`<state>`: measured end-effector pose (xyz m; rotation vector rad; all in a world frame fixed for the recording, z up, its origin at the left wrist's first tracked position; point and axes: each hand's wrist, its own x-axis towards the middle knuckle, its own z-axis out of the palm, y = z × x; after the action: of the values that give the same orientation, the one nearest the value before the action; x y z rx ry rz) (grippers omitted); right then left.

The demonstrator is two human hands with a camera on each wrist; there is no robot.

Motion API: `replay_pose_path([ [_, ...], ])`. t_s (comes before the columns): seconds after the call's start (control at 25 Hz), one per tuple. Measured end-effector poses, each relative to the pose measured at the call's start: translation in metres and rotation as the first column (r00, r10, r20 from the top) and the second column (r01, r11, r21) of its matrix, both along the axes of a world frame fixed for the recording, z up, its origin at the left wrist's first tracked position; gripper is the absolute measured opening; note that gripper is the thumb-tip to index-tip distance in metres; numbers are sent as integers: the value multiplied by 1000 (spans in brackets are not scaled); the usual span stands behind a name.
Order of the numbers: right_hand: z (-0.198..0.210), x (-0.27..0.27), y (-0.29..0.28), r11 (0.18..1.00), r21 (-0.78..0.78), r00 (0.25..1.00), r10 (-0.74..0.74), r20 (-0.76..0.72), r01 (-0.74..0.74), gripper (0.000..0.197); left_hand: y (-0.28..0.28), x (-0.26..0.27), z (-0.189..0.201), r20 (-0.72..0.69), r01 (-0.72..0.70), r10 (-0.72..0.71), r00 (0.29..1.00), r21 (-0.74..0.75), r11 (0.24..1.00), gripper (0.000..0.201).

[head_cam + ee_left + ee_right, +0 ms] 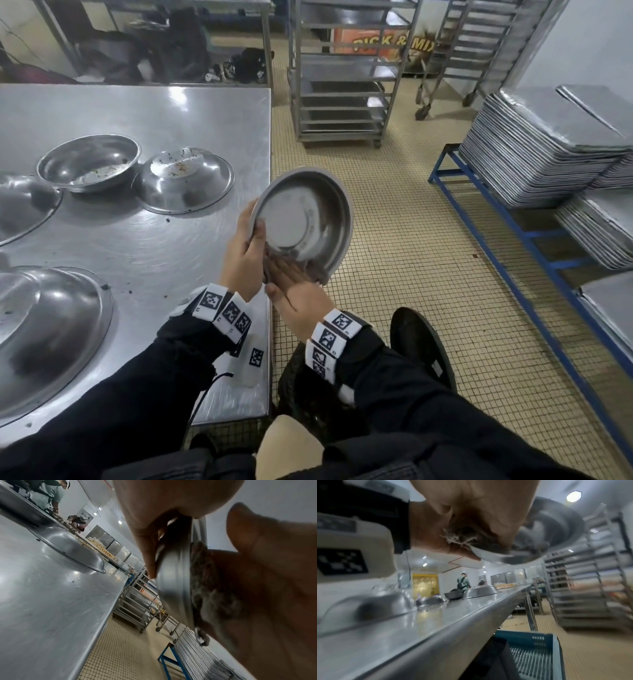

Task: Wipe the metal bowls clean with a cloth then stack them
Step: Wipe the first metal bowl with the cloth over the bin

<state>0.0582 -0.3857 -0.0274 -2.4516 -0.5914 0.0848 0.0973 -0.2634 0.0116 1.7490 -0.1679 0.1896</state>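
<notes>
Head view: bowl tilted, mouth toward camera, left-hand grip.

Right hand hides most of the cloth

Left hand grips rim of round steel bowl, tilted, off table edge. Right hand, fingers flat, presses grey-brown cloth against bowl's lower rim. Steel table: soiled bowls.
</notes>
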Motion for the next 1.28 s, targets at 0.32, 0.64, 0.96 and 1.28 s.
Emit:
replay_pose_path([
  [0.32,-6,32,-73,831,-490,964,-243,106,263,54,-5,-1,8,-83,0,-1,997,-7,1000,32],
  [0.64,32,55,-89,855,148,867,-497,-40,497,48,9,2,23,-498,79,-89,863,-40,996,48],
  [0.96,29,50,-82,583,397,693,-682,-236,709,21,17,5,17,-403,67,-96,910,-87,994,29],
  [1.28,37,39,-54,362,609,652,-668,-359,706,21,-4,-5,10,-199,41,-77,977,-178,983,69],
])
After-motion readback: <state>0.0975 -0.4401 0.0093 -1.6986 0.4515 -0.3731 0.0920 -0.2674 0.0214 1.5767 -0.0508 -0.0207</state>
